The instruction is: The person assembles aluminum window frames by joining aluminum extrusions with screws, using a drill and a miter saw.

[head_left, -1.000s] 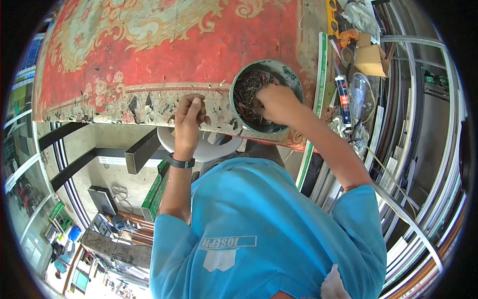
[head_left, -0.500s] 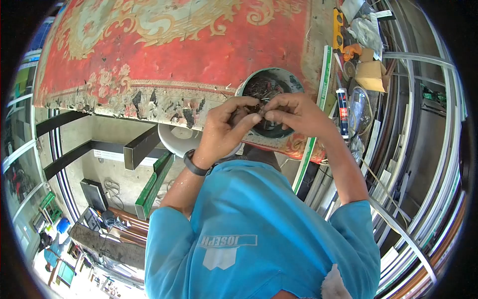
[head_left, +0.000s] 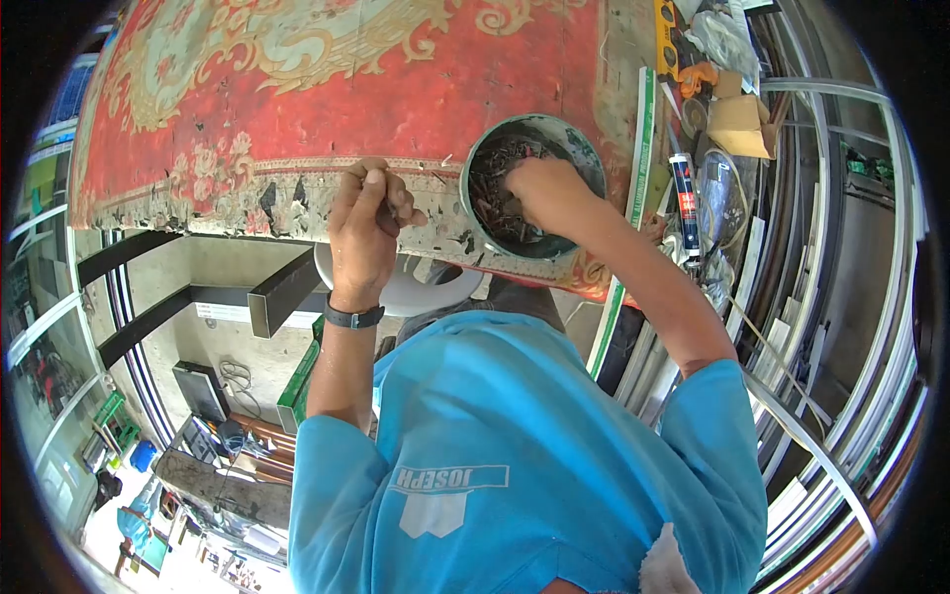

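Observation:
A dark green bucket (head_left: 473,213) stands at the table's near edge, holding a heap of small dark pieces (head_left: 492,188) that look like screws or nails. Into it reaches my right hand (head_left: 550,195), its fingertips hidden among the pieces. My left hand (head_left: 368,213) is held to the left of the bucket, over the table's edge, with its fingers curled closed. What lies in them, if anything, is hidden. A dark band circles my left wrist.
A worn red patterned cover (head_left: 396,109) lies over the table. Along its right side are a green-and-white strip (head_left: 643,139), a sealant tube (head_left: 685,203), a yellow level (head_left: 666,40) and a cardboard box (head_left: 740,127). Long metal profiles (head_left: 841,416) fill the far right.
My hands were together over the bucket, fingertips meeting. Now they are apart: the left has moved left, clear of the bucket, and the right has gone down into it.

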Action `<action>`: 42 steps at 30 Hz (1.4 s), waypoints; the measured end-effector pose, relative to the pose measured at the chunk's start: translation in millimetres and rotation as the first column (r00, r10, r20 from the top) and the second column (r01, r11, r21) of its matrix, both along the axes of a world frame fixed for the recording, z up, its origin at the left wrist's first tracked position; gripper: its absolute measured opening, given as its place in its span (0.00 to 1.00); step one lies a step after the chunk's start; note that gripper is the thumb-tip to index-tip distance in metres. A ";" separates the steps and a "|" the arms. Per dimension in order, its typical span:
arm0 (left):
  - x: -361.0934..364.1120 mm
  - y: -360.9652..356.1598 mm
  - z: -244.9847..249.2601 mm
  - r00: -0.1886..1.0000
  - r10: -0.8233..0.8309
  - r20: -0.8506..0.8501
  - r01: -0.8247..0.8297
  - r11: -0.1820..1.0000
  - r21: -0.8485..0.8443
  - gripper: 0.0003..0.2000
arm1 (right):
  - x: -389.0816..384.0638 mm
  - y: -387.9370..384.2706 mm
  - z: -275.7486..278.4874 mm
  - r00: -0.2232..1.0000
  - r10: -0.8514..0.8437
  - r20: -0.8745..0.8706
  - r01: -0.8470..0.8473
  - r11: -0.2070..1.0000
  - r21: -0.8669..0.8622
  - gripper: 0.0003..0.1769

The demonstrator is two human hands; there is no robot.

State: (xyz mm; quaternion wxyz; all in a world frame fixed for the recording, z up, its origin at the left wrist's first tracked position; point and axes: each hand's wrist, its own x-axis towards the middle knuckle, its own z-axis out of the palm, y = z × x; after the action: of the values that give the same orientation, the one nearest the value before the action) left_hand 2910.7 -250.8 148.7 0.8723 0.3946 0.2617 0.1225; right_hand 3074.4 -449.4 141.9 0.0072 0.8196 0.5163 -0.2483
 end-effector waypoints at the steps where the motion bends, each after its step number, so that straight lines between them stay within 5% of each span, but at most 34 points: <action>1: -2.2 0.2 -2.0 1.000 -0.013 -0.005 0.013 1.000 0.001 0.08 | -0.1 1.2 -0.5 1.000 0.005 0.004 -0.005 1.000 0.028 0.03; 9: -9.4 -5.2 4.0 0.987 -0.141 -0.081 0.137 0.989 -0.045 0.06 | 9.8 5.0 -1.5 0.986 0.148 -0.074 -0.147 0.989 0.018 0.05; 15: -9.9 -3.9 3.4 0.980 -0.180 -0.084 0.179 0.984 -0.020 0.07 | 13.4 -2.7 -19.5 0.989 0.110 -0.101 -0.098 0.988 0.120 0.05; 24: -10.0 -7.4 15.0 0.970 -0.218 -0.104 0.220 0.975 0.014 0.06 | 20.9 13.7 9.0 0.953 0.259 -0.155 -0.282 0.947 -0.156 0.11; 28: -13.9 -10.3 16.1 0.974 -0.195 -0.113 0.205 0.975 0.085 0.07 | 27.7 -5.2 24.1 0.964 0.087 -0.251 -0.073 0.995 0.062 0.14; 31: -10.5 -15.7 22.6 0.949 -0.290 -0.122 0.307 0.940 0.150 0.09 | 29.8 -14.5 43.5 0.831 -0.122 -0.543 0.210 0.972 0.103 0.16; 37: 22.9 -45.1 35.2 0.957 -0.283 -0.064 0.283 0.866 0.412 0.11 | 19.2 -16.1 71.7 0.238 -0.369 -0.898 0.457 0.859 -0.232 0.19; 40: 30.5 -46.4 28.3 0.919 -0.392 -0.046 0.390 0.883 0.262 0.11 | 11.4 -15.6 72.5 0.131 -0.343 -0.930 0.498 0.834 -0.237 0.19; 42: 30.3 -43.6 23.3 0.920 -0.391 0.007 0.391 0.919 -0.053 0.11 | 9.6 -13.1 80.0 0.100 -0.385 -0.918 0.536 0.798 -0.276 0.20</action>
State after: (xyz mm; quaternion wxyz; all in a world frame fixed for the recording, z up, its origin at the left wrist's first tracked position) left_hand 2941.0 -294.3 172.0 0.8889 0.4155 0.1827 -0.0619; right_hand 3084.0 -462.5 221.9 -0.4309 0.6195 0.1462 -0.6397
